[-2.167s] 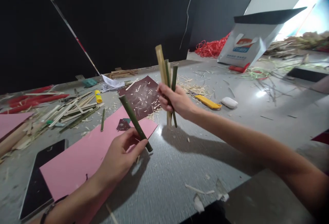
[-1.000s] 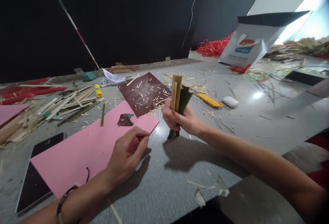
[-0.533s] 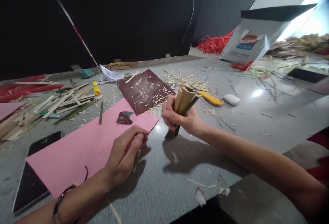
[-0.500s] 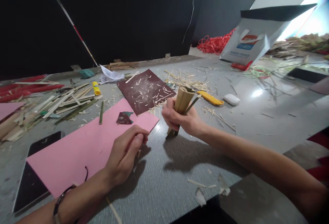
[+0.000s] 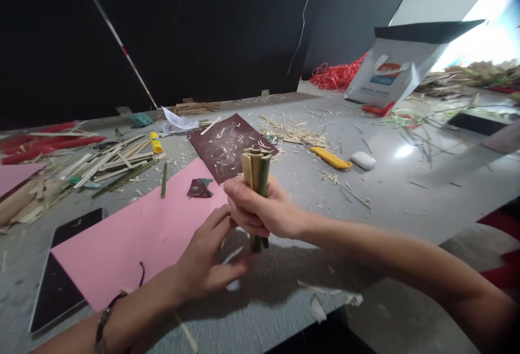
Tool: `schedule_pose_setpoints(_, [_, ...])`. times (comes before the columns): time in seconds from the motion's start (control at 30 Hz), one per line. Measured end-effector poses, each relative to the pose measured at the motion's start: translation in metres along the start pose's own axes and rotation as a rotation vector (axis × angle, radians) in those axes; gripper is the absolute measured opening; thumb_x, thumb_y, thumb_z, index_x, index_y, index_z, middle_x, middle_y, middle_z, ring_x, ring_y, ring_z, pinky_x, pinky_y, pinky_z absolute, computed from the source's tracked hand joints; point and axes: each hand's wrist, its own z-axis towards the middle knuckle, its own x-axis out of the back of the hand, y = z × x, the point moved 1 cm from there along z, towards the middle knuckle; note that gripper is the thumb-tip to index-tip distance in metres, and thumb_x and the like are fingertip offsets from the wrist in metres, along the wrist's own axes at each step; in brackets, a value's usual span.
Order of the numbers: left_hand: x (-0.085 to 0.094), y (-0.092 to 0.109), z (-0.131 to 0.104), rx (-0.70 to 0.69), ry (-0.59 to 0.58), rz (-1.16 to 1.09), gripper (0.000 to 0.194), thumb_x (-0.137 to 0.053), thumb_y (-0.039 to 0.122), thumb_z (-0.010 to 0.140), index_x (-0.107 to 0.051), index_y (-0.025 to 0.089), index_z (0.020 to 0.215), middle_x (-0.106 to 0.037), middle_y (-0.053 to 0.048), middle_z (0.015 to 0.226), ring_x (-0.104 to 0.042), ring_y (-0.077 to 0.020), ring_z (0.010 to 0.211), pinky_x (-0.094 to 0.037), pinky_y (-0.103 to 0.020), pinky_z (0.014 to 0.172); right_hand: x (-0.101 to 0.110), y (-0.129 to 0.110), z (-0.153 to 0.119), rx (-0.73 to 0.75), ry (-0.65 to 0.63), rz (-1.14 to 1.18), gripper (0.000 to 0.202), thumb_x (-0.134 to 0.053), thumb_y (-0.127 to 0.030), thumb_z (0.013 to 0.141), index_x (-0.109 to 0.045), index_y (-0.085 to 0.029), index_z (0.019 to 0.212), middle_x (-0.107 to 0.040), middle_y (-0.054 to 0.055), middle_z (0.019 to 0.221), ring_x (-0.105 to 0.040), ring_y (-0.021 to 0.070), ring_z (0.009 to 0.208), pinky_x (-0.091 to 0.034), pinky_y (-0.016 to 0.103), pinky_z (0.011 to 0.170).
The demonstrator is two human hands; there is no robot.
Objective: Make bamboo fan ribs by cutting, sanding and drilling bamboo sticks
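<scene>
Lying at the far left, a flat black glass-faced device sits partly under a smooth pink sheet. Behind it are red tubes and a loose heap of pale and green split strips. A small yellow glue stick stands near the heap, the print on its label too small to read. The left hand reaches over the pink sheet's edge, empty, its thumb held wide of the fingers; its fingertips are close to the right hand, though I can't tell whether they touch.

Next comes a bundle of short bamboo strips, roughly upright above the grey tabletop, in front of a dark maroon sheet scattered with shavings. Pale straw faces show on its left and dark green skin on its right; the curved tops sit nearly level, and green ends poke out below the fist. The right hand is wrapped snugly around its middle.

Farther right lie a yellow-handled cutter and a white rounded object. Behind them leans a white bag with a dark top. Its red-and-blue logo carries white lettering, perhaps starting "Fmil", over blue characters too blurred to read.
</scene>
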Motion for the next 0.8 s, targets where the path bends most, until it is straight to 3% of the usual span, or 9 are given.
schedule_pose_setpoints(0.13, [-0.004, -0.006, -0.005, 0.002, 0.074, -0.032, 0.013, -0.073, 0.025, 0.089, -0.060, 0.022, 0.093, -0.066, -0.002, 0.095, -0.064, -0.0196, 0.086, -0.056, -0.033, 0.076, -0.013, -0.001, 0.008, -0.021, -0.075, -0.081, 0.040, -0.078, -0.036, 0.090, -0.049, -0.019, 0.068, -0.050, -0.009, 0.047, -0.046, 0.0051, 0.039, -0.037, 0.017, 0.039])
schedule_pose_setpoints(0.2, [-0.004, -0.008, -0.005, 0.025, 0.108, -0.038, 0.013, -0.069, 0.025, 0.092, -0.057, 0.022, 0.088, -0.063, 0.000, 0.085, -0.062, -0.0176, 0.078, -0.055, -0.031, 0.069, -0.014, -0.004, 0.011, 0.000, -0.063, -0.146, 0.036, -0.083, -0.031, 0.085, -0.053, -0.018, 0.072, -0.056, -0.008, 0.052, -0.051, 0.0065, 0.044, -0.041, 0.018, 0.044])
schedule_pose_setpoints(0.33, [-0.004, -0.009, -0.002, 0.047, 0.100, -0.025, 0.011, -0.064, 0.028, 0.097, -0.064, 0.022, 0.105, -0.069, -0.006, 0.103, -0.066, -0.0233, 0.095, -0.057, -0.038, 0.082, -0.014, -0.015, 0.017, 0.057, -0.012, -0.153, 0.041, -0.086, -0.031, 0.082, -0.048, -0.019, 0.069, -0.050, -0.010, 0.049, -0.044, 0.0051, 0.042, -0.036, 0.018, 0.042])
schedule_pose_setpoints(0.47, [-0.002, -0.010, -0.002, 0.030, 0.062, -0.017, 0.025, -0.062, 0.027, 0.099, -0.063, 0.023, 0.123, -0.066, -0.009, 0.126, -0.064, -0.0257, 0.111, -0.056, -0.041, 0.093, -0.012, -0.019, 0.016, 0.014, -0.086, -0.068, 0.049, -0.069, -0.041, 0.097, -0.042, -0.020, 0.061, -0.037, -0.010, 0.048, -0.030, 0.0048, 0.041, -0.027, 0.021, 0.041])
schedule_pose_setpoints(0.6, [-0.003, -0.010, -0.001, 0.002, 0.035, -0.018, 0.023, -0.062, 0.029, 0.099, -0.066, 0.022, 0.120, -0.067, -0.009, 0.125, -0.063, -0.0272, 0.113, -0.056, -0.043, 0.094, -0.008, -0.016, 0.010, 0.013, -0.157, -0.040, 0.049, -0.066, -0.040, 0.099, -0.043, -0.020, 0.060, -0.036, -0.009, 0.048, -0.030, 0.0061, 0.042, -0.025, 0.023, 0.042])
schedule_pose_setpoints(0.8, [-0.001, -0.003, 0.002, -0.006, 0.024, -0.004, 0.011, -0.061, 0.026, 0.098, -0.070, 0.022, 0.104, -0.070, -0.005, 0.102, -0.066, -0.0229, 0.097, -0.057, -0.038, 0.084, -0.011, -0.020, 0.010, 0.098, -0.196, -0.143, 0.042, -0.083, -0.032, 0.084, -0.047, -0.020, 0.066, -0.043, -0.009, 0.055, -0.037, 0.0065, 0.049, -0.030, 0.021, 0.045])
